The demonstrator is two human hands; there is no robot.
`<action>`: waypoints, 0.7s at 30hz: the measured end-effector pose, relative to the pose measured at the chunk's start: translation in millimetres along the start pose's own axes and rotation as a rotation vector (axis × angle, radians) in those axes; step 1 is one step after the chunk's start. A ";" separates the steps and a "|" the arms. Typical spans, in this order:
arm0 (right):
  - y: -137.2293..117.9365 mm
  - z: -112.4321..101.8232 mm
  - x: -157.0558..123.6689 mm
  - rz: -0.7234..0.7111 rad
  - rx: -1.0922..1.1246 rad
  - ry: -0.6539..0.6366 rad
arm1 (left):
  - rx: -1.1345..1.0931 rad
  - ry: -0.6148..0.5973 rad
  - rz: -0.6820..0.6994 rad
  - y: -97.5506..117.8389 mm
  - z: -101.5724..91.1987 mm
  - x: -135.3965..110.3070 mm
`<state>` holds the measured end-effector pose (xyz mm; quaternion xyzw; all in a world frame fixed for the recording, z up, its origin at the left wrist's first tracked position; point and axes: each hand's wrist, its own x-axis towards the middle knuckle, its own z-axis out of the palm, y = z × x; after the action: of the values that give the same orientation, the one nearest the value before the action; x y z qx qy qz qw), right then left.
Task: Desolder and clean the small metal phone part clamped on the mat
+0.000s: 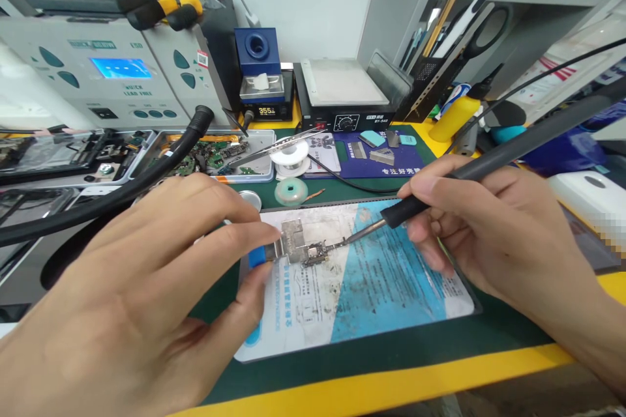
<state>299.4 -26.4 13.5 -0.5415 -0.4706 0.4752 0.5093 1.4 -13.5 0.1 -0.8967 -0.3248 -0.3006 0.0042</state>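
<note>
My left hand [161, 287] pinches a small blue-and-metal piece [259, 255] between thumb and fingertips, at the left edge of a small phone circuit board [294, 241]. I cannot make out whether this piece is a clip or part of the board. The board lies over a white-and-blue work mat and has a darker, component-covered end [315, 253]. My right hand [489, 221] grips a soldering iron [415, 208] like a pen. Its metal tip points left and meets, or nearly meets, a thin strip at the board's right end.
A hot air station [122, 78] with a thick black hose [161, 169] stands at left. Behind the mat [391, 300] are a solder spool [289, 155], a parts tray [267, 172] with tweezers, a soldering station [267, 111] reading 355, and a hot plate [342, 83].
</note>
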 end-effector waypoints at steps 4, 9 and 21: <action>-3.3 2.3 -0.4 0.006 0.001 0.011 | 0.015 0.016 0.020 -0.2 -0.5 -2.5; -5.7 4.0 0.1 0.029 -0.001 0.002 | 0.000 0.000 0.027 -0.7 0.0 -2.5; -5.3 4.3 -1.6 0.029 -0.006 -0.027 | -0.005 0.007 0.033 -1.0 -1.2 -4.4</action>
<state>294.9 -27.3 18.7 -0.5434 -0.4710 0.4882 0.4945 -2.5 -15.5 -1.5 -0.9008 -0.3093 -0.3046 0.0080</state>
